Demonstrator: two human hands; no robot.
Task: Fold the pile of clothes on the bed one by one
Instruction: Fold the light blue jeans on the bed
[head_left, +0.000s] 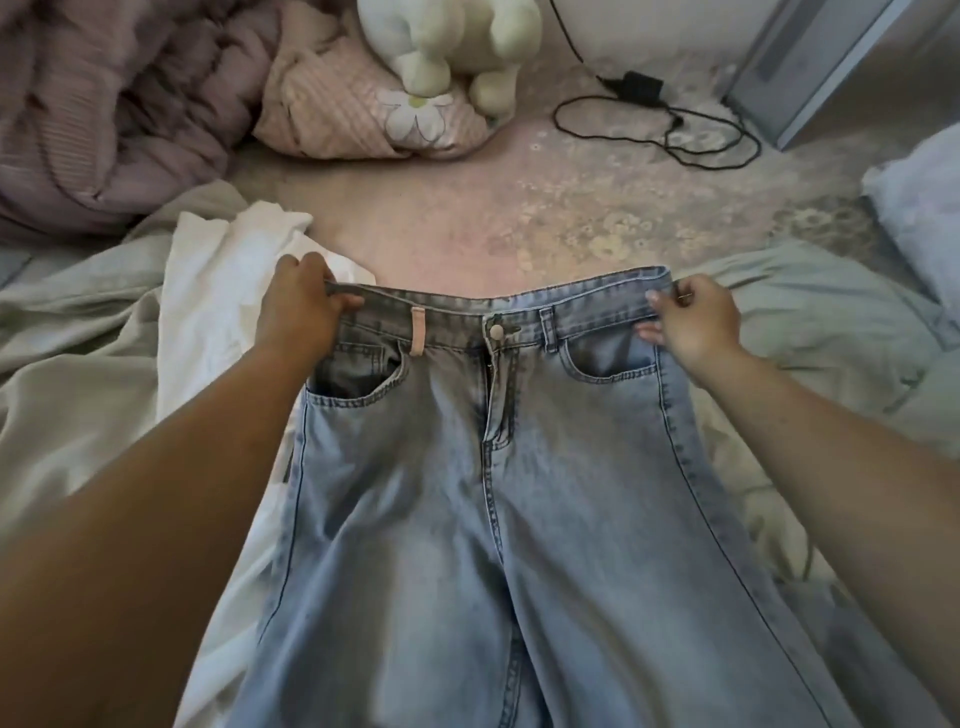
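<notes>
A crumpled purple blanket (104, 98) is seen at the far left, at the back of the bed. In front of it, pale green cloth (67, 364) is spread in soft folds, and a white garment (218, 301) is laid on top of that cloth.

The left hand (301, 306) is placed next, at the left end of the waistband. Its fingers are curled round the band, so the band is gripped. Light blue jeans (498, 493) are held out flat in the middle, front side up, with the button (496, 331) done up at the top. The waistband is stretched between both hands, and the legs are let run down toward the bottom edge. The jeans are laid over the green cloth and partly over the white garment.

Behind the jeans, the pink flowered bed sheet (519, 208) is seen. A pink pillow (353, 109) and a pale plush toy (452, 41) are placed at the back. A black charger cable (665, 124) is looped on the sheet.

The right end of the waistband is pinched by the right hand (696, 317). A white pillow (919, 208) is seen at the far right.
</notes>
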